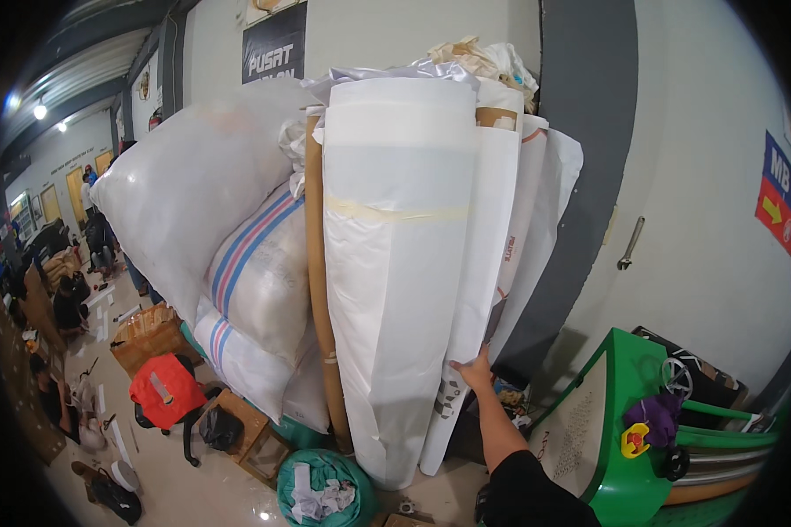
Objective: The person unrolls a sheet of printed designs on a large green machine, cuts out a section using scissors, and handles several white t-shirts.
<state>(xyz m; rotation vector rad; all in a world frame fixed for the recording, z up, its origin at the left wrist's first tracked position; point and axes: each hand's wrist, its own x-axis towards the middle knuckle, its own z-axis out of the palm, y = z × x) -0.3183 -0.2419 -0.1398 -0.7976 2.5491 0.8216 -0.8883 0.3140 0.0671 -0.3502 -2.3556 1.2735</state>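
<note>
My right hand (475,371) reaches forward from a black sleeve. It grips the edge of a slim white roll (483,220) at its lower part, with the thumb on the near side and some fingers hidden behind. Left of it stands a wide white roll (395,290) with a yellowish tape band around its upper part. A brown cardboard tube (318,263) leans along that roll's left side. More printed white rolls (527,211) stand behind, to the right. My left hand is out of view.
Large stuffed white sacks (193,176) pile up at the left. A green bin (325,492) with scraps stands in front. To the right is a green machine (615,413) with rollers, and a wrench (630,243) against the wall. People sit on the floor far left, near an orange-red cloth (163,391).
</note>
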